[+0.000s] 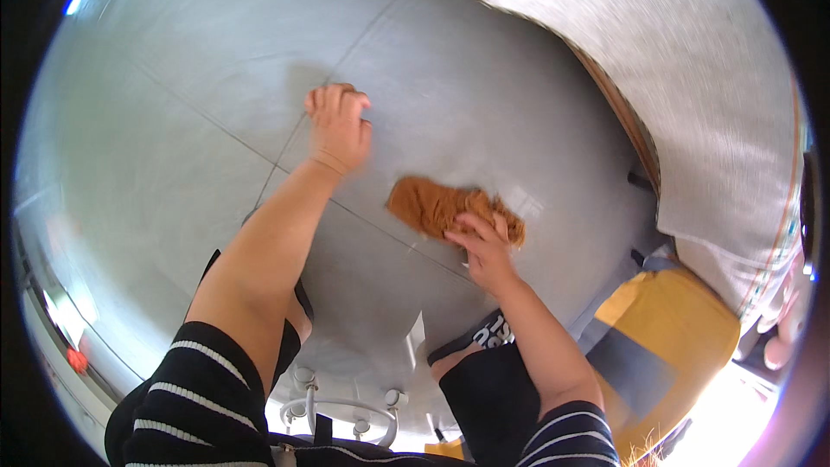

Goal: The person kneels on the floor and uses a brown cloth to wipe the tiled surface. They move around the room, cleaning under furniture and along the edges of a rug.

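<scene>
A crumpled brown cloth [432, 206] lies on the grey tiled floor [484, 112], bunched up at its right end. My right hand [486, 252] is on that bunched end, its fingers bent over the fabric and pressing it. To the left and farther away, my left hand [340, 125] hovers over the floor, apart from the cloth. Its fingers are curled in with the thumb along the side, and nothing shows in them. Both forearms come out of black sleeves with white stripes.
A pale woven cover [674, 52] drapes over furniture at the right, with a wooden edge below. Near it sits a yellow and grey cushion-like piece [648, 337]. White chair casters [396, 399] stand between my legs, close to my dark shoe [484, 333]. A small red object [77, 360] is far left.
</scene>
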`<control>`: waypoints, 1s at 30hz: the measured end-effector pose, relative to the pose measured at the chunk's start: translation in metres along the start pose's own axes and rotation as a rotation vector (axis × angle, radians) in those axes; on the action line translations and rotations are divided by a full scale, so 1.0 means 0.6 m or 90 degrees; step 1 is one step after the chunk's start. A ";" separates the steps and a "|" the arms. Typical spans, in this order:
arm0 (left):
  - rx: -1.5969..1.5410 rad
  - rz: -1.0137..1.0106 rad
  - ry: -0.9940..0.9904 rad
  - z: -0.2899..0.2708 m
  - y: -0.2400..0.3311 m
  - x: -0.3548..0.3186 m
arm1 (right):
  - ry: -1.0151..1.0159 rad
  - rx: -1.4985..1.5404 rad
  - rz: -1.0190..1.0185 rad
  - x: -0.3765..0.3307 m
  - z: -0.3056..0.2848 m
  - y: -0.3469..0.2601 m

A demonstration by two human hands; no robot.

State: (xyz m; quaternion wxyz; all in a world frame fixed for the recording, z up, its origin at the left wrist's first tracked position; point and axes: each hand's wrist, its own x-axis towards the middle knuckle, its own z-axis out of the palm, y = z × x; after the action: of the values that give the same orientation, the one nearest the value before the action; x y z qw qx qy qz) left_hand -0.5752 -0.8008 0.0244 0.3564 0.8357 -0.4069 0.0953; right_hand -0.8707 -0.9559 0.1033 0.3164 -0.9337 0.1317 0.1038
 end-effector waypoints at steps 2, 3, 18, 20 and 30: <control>0.030 -0.002 -0.014 -0.004 -0.004 -0.002 | -0.008 0.294 0.052 -0.054 -0.045 0.000; 0.048 -0.001 -0.020 -0.006 -0.006 -0.002 | 0.059 0.373 0.112 -0.074 -0.073 0.014; 0.176 0.032 -0.086 0.010 -0.027 -0.013 | 0.211 -0.349 0.252 0.083 0.008 0.041; 0.181 0.031 -0.091 0.020 -0.032 -0.013 | 0.226 -0.325 0.084 0.024 0.089 -0.024; 0.205 0.048 -0.093 0.023 -0.039 -0.019 | 0.557 0.030 0.287 -0.245 -0.084 0.201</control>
State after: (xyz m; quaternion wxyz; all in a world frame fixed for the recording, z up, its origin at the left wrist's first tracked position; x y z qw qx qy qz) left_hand -0.5669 -0.7931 -0.0028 0.1834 0.8709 -0.4421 0.1113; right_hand -1.0412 -1.0530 0.1151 0.2218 -0.8307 0.4532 -0.2353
